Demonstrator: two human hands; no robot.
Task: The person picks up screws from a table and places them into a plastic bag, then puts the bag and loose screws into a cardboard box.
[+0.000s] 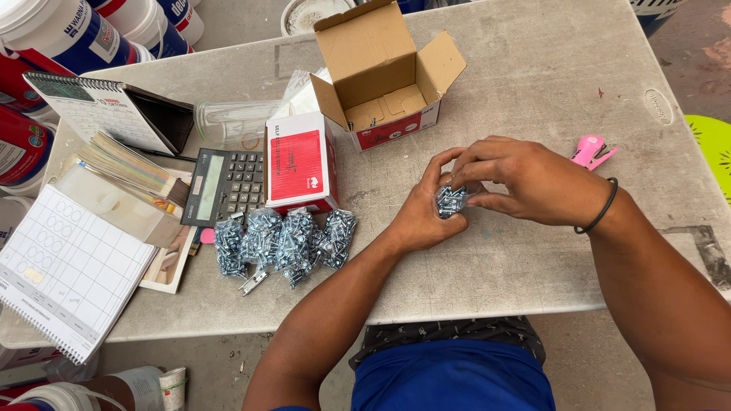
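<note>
As both hands point(472, 194) cup screws point(449, 200) (grip closed).

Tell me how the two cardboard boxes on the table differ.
The brown box stands with its flaps open, its inside showing only a few screws; the red-and-white box is shut. The brown box sits farther from the person, while the red-and-white box sits right behind the bagged screws. Both are small cardboard cartons with red labels.

Filled screw bags point(283, 242) left of cupped hands, open carton point(381, 72) behind, calculator point(226, 185) farther left.
</note>
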